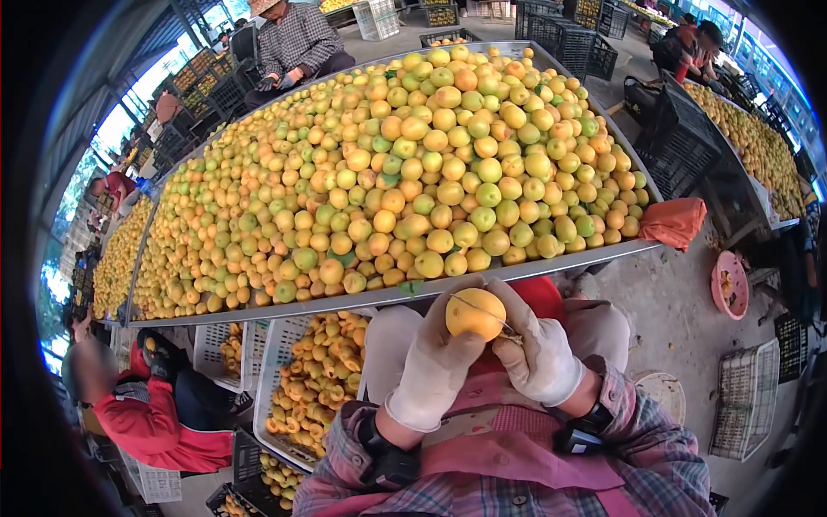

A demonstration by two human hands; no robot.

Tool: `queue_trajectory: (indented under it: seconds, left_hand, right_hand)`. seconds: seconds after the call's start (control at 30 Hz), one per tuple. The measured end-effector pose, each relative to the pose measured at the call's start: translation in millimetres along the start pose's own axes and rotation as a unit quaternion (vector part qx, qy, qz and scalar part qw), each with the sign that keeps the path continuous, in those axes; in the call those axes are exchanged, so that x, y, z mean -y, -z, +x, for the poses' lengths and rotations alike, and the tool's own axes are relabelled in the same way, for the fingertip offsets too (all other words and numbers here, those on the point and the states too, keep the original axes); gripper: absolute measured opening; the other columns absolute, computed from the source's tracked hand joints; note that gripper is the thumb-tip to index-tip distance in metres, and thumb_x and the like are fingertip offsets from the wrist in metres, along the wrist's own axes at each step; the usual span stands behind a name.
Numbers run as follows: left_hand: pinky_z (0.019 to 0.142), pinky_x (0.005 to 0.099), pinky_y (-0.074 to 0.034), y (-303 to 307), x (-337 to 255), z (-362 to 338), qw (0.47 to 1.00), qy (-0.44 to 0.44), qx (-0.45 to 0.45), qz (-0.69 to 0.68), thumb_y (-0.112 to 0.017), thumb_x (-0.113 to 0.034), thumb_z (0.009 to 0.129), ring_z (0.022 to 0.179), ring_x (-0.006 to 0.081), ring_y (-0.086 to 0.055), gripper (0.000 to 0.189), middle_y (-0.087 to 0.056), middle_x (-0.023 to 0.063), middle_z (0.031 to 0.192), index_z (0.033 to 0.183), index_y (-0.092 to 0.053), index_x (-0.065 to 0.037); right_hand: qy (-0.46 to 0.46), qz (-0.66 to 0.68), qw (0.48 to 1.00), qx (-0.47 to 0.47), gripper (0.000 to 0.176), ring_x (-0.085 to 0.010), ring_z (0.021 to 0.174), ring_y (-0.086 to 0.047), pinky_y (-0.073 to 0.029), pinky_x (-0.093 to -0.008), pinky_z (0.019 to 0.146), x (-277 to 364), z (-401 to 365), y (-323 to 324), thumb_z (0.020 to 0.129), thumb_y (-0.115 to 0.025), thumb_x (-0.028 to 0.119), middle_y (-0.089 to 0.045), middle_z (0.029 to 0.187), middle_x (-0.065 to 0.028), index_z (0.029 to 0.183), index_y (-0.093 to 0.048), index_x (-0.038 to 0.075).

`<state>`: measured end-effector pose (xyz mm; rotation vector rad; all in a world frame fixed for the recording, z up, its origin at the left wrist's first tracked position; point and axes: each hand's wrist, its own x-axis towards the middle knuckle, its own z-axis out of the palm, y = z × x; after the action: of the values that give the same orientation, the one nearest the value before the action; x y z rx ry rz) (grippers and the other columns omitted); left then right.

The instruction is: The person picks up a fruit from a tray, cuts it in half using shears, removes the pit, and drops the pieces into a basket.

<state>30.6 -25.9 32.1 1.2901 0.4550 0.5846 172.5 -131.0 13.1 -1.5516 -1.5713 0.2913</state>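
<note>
My left hand (439,353), in a white glove, is closed around a yellow-orange apricot (475,314) above my lap. In my right hand (541,351), also gloved, is a small knife (506,329), most of it hidden by the fingers. Its thin blade lies against the apricot, and a dark line runs across the fruit's skin. Just beyond both hands is the metal rim of a sorting table (482,277), heaped with whole apricots (405,181) in yellow, orange and green.
A white crate (265,396) of halved apricots stands left of my knees. A co-worker in a red jacket (159,426) sits farther left; another person (297,43) works across the table. An orange bag (674,222) hangs at the table's right corner, near a pink basket (730,284).
</note>
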Motion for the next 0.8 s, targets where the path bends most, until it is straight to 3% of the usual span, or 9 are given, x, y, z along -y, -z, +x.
queue_trajectory:
  seconds: [0.07, 0.13, 0.2, 0.33, 0.4, 0.53, 0.63, 0.7, 0.8]
  left_hand:
    - [0.088, 0.0316, -0.049, -5, 6, -5, 0.998, 0.045, -0.025, -0.037, -0.077, -0.023, 0.08, 0.104, 0.02, -0.059, 0.057, -0.06, 0.0113, 0.113, 0.127, -0.05, -0.004]
    - [0.088, 0.0318, -0.049, -5, 3, -5, 0.992, 0.088, -0.055, -0.076, -0.078, -0.022, 0.078, 0.104, 0.0202, -0.059, 0.058, -0.06, 0.0113, 0.113, 0.126, -0.051, -0.004]
    - [0.089, 0.0311, -0.048, -2, -12, -2, 0.975, -0.022, -0.03, 0.221, -0.076, -0.019, 0.08, 0.106, 0.0155, -0.056, 0.054, -0.059, 0.006, 0.113, 0.125, -0.051, -0.002]
    - [0.072, 0.029, -0.049, -6, -8, 5, 0.888, -0.217, -0.072, 0.399, -0.069, -0.024, 0.079, 0.081, 0.0172, -0.062, 0.046, -0.066, 0.0083, 0.093, 0.117, -0.058, 0.001]
    - [0.072, 0.0302, -0.049, -13, -9, 0, 0.988, -0.094, -0.077, 0.096, -0.07, -0.026, 0.078, 0.082, 0.0206, -0.062, 0.049, -0.065, 0.0105, 0.093, 0.117, -0.057, 0.0]
    - [0.089, 0.0321, -0.047, -4, -2, -8, 0.995, 0.047, -0.018, -0.087, -0.076, -0.017, 0.079, 0.105, 0.0137, -0.055, 0.056, -0.059, 0.0085, 0.114, 0.127, -0.05, -0.002]
    - [0.089, 0.0357, -0.048, -6, -12, -8, 0.99, 0.013, -0.054, 0.132, -0.078, -0.019, 0.077, 0.107, 0.02, -0.057, 0.059, -0.058, 0.0117, 0.116, 0.126, -0.05, -0.002]
    - [0.088, 0.0403, -0.049, -1, -17, -2, 0.876, -0.201, -0.037, 0.438, -0.078, -0.022, 0.076, 0.105, 0.0311, -0.058, 0.061, -0.058, 0.0167, 0.115, 0.126, -0.051, -0.002]
    - [0.082, 0.0427, -0.047, 0, -14, 4, 0.888, -0.206, -0.04, 0.408, -0.078, -0.015, 0.067, 0.093, 0.0372, -0.061, 0.06, -0.064, 0.0151, 0.106, 0.121, -0.056, -0.004]
  right_hand:
    - [-0.009, 0.013, 1.0, 0.004, 0.063, -0.0381, 0.078, -0.067, -0.055, -0.0387, 0.068, -1, 0, -3, 0.1, -0.047, 0.034, -0.064, 0.11, -0.0227, 0.143, -0.028, -0.008]
    - [0.053, 0.021, 0.997, -0.061, 0.065, -0.0355, 0.064, -0.064, -0.051, -0.0408, 0.055, -8, 2, -9, 0.095, -0.056, 0.026, -0.066, 0.082, -0.017, 0.145, -0.028, -0.003]
    - [0.052, 0.015, 0.998, -0.028, 0.064, -0.0354, 0.064, -0.064, -0.051, -0.0403, 0.055, -9, 2, 1, 0.096, -0.056, 0.026, -0.066, 0.083, -0.017, 0.145, -0.029, -0.004]
    - [0.026, 0.022, 0.999, 0.011, 0.062, -0.0357, 0.065, -0.064, -0.051, -0.0397, 0.056, -10, -1, 2, 0.097, -0.054, 0.025, -0.066, 0.086, -0.0172, 0.145, -0.029, -0.004]
    - [0.042, 0.027, 0.999, -0.009, 0.063, -0.0359, 0.066, -0.064, -0.051, -0.04, 0.056, -9, 2, -2, 0.097, -0.054, 0.025, -0.066, 0.087, -0.0171, 0.145, -0.028, -0.004]
    - [0.056, 0.046, 0.996, -0.045, 0.065, -0.0364, 0.066, -0.064, -0.051, -0.0407, 0.056, -14, 2, -12, 0.096, -0.054, 0.029, -0.066, 0.087, -0.0173, 0.145, -0.028, -0.004]
    - [0.058, 0.039, 0.998, 0.006, 0.064, -0.037, 0.067, -0.064, -0.051, -0.0406, 0.058, -15, 3, 0, 0.097, -0.053, 0.032, -0.066, 0.087, -0.0176, 0.145, -0.028, -0.004]
    - [0.051, 0.039, 0.998, 0.026, 0.064, -0.0374, 0.069, -0.064, -0.052, -0.0406, 0.059, -20, -1, 3, 0.097, -0.053, 0.032, -0.066, 0.088, -0.018, 0.145, -0.028, -0.004]
    - [0.048, 0.048, 0.997, 0.037, 0.065, -0.038, 0.071, -0.065, -0.053, -0.0405, 0.061, -24, -4, -1, 0.097, -0.053, 0.032, -0.066, 0.089, -0.0186, 0.145, -0.028, -0.004]
